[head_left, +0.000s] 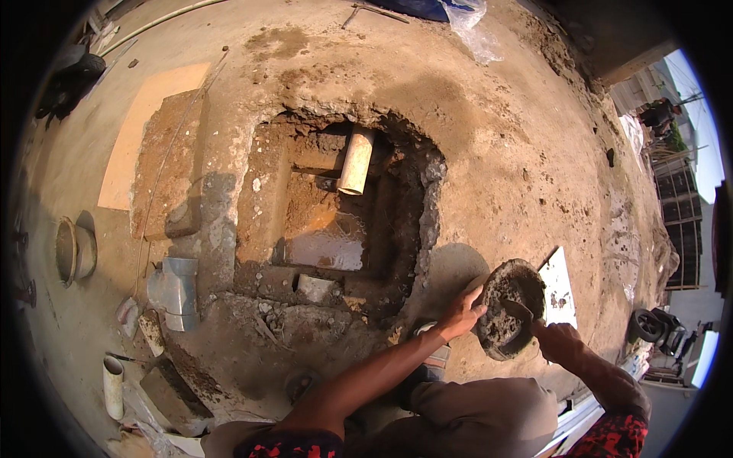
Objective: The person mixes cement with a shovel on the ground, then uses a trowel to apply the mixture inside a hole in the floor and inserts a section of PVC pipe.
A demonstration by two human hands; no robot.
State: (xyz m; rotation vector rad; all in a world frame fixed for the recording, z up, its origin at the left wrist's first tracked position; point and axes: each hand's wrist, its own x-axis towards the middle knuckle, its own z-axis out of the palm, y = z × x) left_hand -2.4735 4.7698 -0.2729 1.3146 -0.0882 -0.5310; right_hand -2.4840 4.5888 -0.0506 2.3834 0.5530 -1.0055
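Note:
A dirty round bowl (518, 276) with wet grey mortar in it is held just right of the dug pit. My left hand (463, 311) grips its left rim. My right hand (556, 340) is closed on the handle of a trowel (515, 309), whose blade sits in the mortar. Behind the bowl a white board (560, 282) lies on the ground. The square pit (431, 191) has broken concrete edges and muddy water (324, 248) at its bottom. A pale pipe (357, 156) juts into it from the far side, and a short pipe piece (317, 290) shows at the near side.
At left are a board (126, 153), a slab (164, 145), a grey pipe fitting (175, 294), a bucket-like container (72, 248), pipe offcuts (113, 389) and a metal box (172, 393). Wheeled items (649, 327) stand at far right; plastic sheeting (469, 30) lies at the back.

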